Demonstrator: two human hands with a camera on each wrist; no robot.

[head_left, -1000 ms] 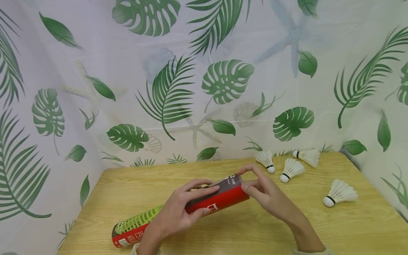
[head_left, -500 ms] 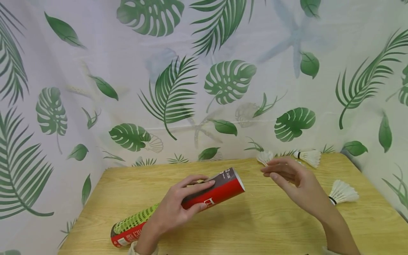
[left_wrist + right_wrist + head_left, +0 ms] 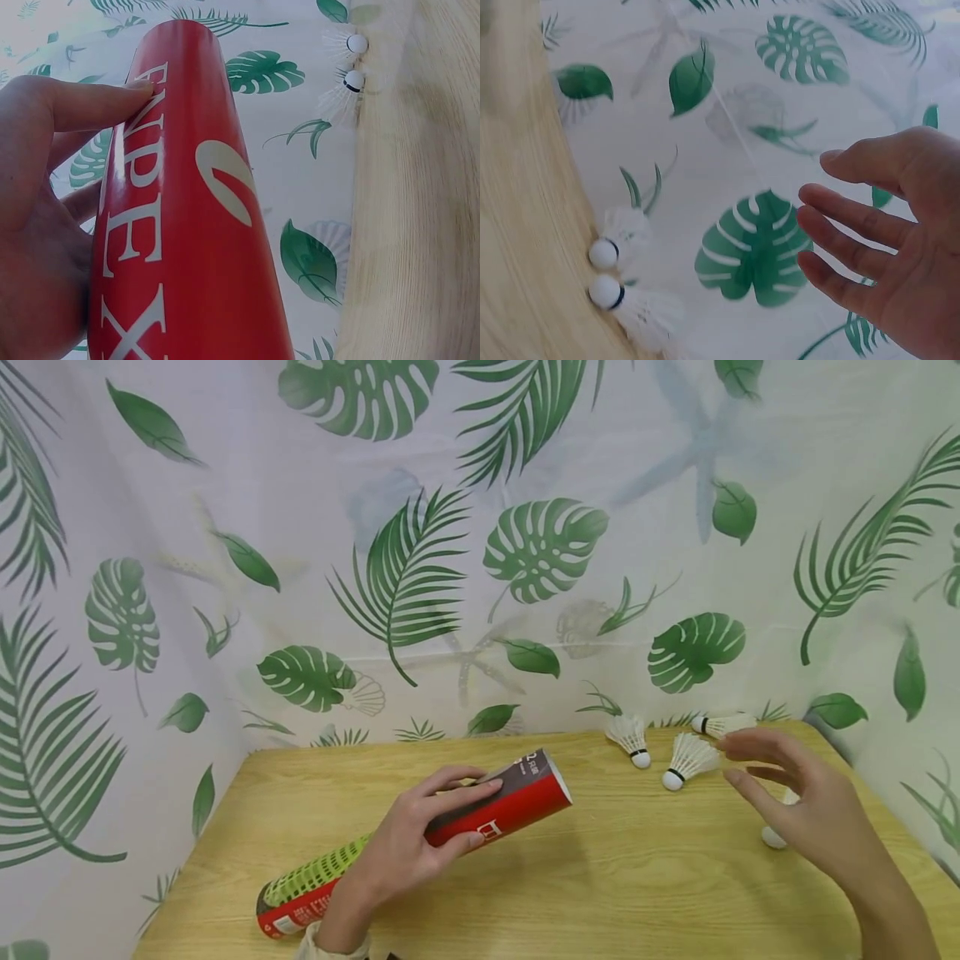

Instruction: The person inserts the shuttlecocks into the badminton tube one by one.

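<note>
My left hand (image 3: 408, 839) grips a red, black and green shuttlecock tube (image 3: 525, 806), fingers on top and thumb along the near side. The tube slants up to the right, its end there uncapped; its lower left end is near the table. White letters show on the tube (image 3: 187, 187) in the left wrist view. My right hand (image 3: 813, 814) hovers at the right, fingers loosely bent and holding nothing. Just left of its fingertips lies a white shuttlecock (image 3: 690, 760). Another shuttlecock (image 3: 775, 837) is mostly hidden behind this hand.
Two more shuttlecocks, one (image 3: 628, 739) left of the hand and one (image 3: 723, 724) farther back, lie by the rear edge of the wooden table (image 3: 637, 877). A white leaf-print cloth (image 3: 465, 610) rises behind the table and at both sides.
My right hand has left the tube's upper end and moved right, above the shuttlecocks. The tube's open rim has come into view. My left hand keeps its grip, shifting only slightly.
</note>
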